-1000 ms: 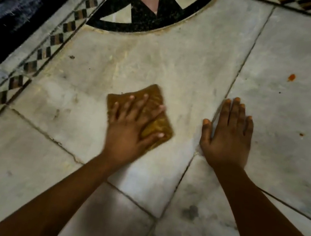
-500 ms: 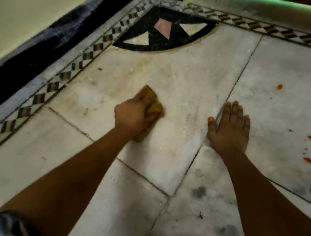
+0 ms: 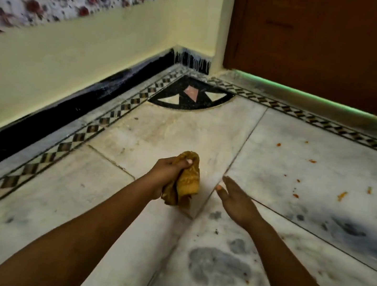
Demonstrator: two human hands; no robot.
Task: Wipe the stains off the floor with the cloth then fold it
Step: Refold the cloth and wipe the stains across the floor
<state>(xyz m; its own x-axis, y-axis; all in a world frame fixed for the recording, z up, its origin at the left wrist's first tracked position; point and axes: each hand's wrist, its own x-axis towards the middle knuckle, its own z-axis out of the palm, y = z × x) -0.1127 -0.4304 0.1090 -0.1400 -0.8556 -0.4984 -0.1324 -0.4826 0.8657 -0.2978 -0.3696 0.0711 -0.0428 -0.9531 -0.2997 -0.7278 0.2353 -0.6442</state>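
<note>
Marble floor (image 3: 165,123): pale slabs with grey veining; orange stains (image 3: 341,196) lie scattered at 2 o'clock from the hands, well apart from the cloth and not yet wiped.
Risk, stains: the bunched cloth would likely smear the spots rather than lift them; it wants opening flat first.
Risk, fold: if folding starts now, the orange marks get left behind, so the task looks only part done.
Risk, grip: the loose tail hanging below the fist could drag grit across the slab or slip out if the hold eases.
Left hand (image 3: 167,172): raised off the floor, fingers curled tight round the wad, thumb on top.
Right hand (image 3: 235,201): clear of the floor, fingers straight and together, palm turned towards the cloth at its 9 o'clock, holding nothing.
Cloth (image 3: 188,180): mustard yellow, crumpled, in the left fist just beside the slab joint.
</note>
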